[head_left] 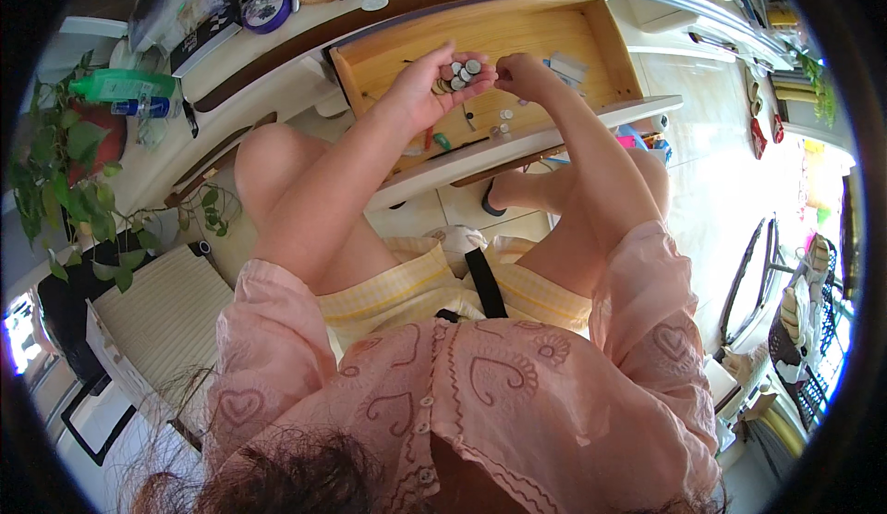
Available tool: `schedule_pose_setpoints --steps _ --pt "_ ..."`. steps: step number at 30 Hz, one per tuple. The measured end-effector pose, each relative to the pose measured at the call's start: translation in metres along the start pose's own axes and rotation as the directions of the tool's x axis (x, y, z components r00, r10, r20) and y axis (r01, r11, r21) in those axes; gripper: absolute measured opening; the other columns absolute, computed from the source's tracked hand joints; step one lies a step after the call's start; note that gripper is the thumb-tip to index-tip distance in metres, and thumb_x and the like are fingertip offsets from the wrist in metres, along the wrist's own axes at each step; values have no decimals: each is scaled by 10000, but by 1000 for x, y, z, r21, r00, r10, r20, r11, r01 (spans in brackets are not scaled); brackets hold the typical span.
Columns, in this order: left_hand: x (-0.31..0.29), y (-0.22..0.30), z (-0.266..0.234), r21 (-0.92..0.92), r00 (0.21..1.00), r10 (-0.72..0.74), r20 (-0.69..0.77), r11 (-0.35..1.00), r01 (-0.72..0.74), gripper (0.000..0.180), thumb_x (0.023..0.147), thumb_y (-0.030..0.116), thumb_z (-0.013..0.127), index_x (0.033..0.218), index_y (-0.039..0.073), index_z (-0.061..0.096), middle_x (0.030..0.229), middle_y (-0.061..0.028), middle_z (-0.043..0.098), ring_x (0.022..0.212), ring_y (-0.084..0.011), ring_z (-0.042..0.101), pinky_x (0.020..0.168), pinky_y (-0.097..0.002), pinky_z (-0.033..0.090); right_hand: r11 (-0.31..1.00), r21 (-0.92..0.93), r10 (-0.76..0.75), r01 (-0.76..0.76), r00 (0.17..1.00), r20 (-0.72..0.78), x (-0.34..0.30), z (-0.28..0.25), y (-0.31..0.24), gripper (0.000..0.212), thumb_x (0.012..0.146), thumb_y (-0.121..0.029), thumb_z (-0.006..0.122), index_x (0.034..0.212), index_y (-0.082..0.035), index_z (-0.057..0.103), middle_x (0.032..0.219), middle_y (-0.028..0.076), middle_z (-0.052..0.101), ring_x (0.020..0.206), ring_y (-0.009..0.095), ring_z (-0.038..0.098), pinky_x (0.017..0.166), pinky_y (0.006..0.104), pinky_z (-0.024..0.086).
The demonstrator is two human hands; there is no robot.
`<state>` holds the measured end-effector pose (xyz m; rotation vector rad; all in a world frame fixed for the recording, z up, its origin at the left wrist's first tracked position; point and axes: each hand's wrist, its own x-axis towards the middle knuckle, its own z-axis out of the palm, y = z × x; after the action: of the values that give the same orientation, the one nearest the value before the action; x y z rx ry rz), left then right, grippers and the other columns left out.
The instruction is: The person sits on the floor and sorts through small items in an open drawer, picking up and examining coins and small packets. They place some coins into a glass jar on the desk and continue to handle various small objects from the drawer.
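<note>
Pulled-out drawer: room from above, with bare wood along the far side beyond the hands. Obstacles: left hand, palm bearing coins, over the left half; right hand just beside it, gap narrow; clear packet to its right; raised front panel on the near side; left knee and right knee flanking.

coins: metal, shiny | drawer base: smooth wood (faintly satiny) | floor: glossy tile | blouse: thin matt cloth | green bottle: plastic
</note>
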<state>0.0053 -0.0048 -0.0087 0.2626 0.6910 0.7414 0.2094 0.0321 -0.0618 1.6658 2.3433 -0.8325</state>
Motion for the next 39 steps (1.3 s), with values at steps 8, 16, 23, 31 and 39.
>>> schedule_pose_setpoints --steps 8,16,23,31,39 --pt "0 0 -17 137 999 37 32 990 -41 244 850 135 557 1042 -16 559 1019 -105 585 938 -163 574 862 -264 476 918 -383 232 -105 925 300 23 16 -4 236 706 -227 676 894 -91 630 880 90 630 852 249 605 712 374 485" --pt "2 4 -23 105 996 65 55 992 -71 235 859 129 542 1039 -21 559 994 -102 591 934 -163 575 856 -260 474 817 -547 471 -184 761 447 21 14 -45 344 749 -252 642 1072 -139 613 1099 40 597 1019 250 565 799 400 464" --pt "6 5 -18 82 995 63 76 994 -69 229 861 124 536 1032 -27 559 989 -103 591 921 -162 576 849 -265 475 833 -518 461 -195 762 454 27 25 -27 336 722 -256 667 1040 -155 631 1085 42 604 1014 236 568 793 357 467" --pt "12 3 -19 68 996 69 54 995 -73 222 855 107 535 1030 -27 559 983 -108 595 917 -170 580 837 -267 486 861 -462 443 -214 762 473 35 39 -8 302 713 -263 673 966 -103 639 958 76 643 881 233 616 720 391 489" --pt "14 -1 -23 96 996 90 -13 991 -89 226 869 114 507 1033 -36 551 1006 -140 585 929 -196 582 846 -290 485 949 289 156 -129 985 -72 10 -37 -15 211 802 -249 581 831 -47 631 671 82 629 609 196 605 586 322 483"
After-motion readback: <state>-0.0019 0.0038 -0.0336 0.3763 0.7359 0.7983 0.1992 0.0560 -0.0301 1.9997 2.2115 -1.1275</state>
